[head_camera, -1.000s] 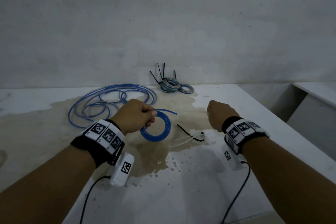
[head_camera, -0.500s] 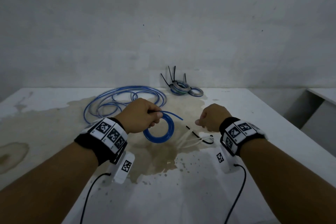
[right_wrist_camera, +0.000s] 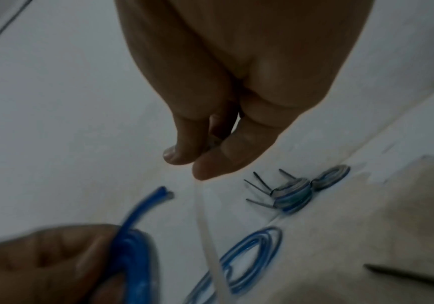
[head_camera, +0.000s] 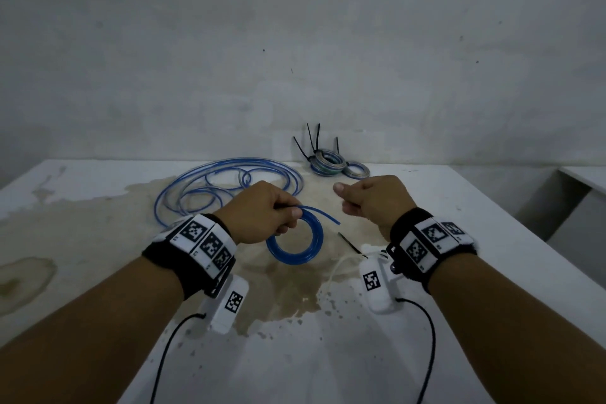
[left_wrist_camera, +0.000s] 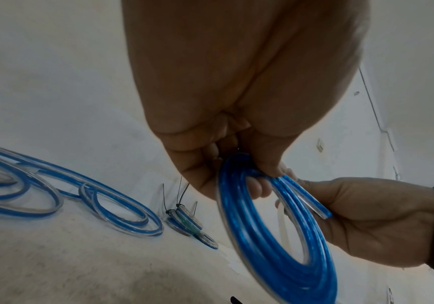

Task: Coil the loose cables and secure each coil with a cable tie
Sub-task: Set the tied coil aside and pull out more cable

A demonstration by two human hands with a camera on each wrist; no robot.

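Note:
My left hand (head_camera: 288,216) grips a small coil of blue cable (head_camera: 295,256) at its top and holds it upright above the stained table (head_camera: 98,239); the cable's cut end (head_camera: 334,223) sticks out to the right. In the left wrist view the fingers (left_wrist_camera: 260,189) curl through the coil (left_wrist_camera: 262,236). My right hand (head_camera: 347,198) hovers just right of the coil, thumb and forefinger pinched. In the right wrist view a white cable tie (right_wrist_camera: 205,216) hangs down from that pinch (right_wrist_camera: 192,162).
A long loose blue cable (head_camera: 226,180) lies in wide loops at the back left. Two tied coils (head_camera: 328,162) with black tie tails stand against the wall. A black cable tie (head_camera: 349,241) lies on the table below my right hand. The table edge runs along the right.
My right hand dipped to the white ties on the table, then rose with one pinched and moved closer to the coil. The left hand kept its hold on the coil.

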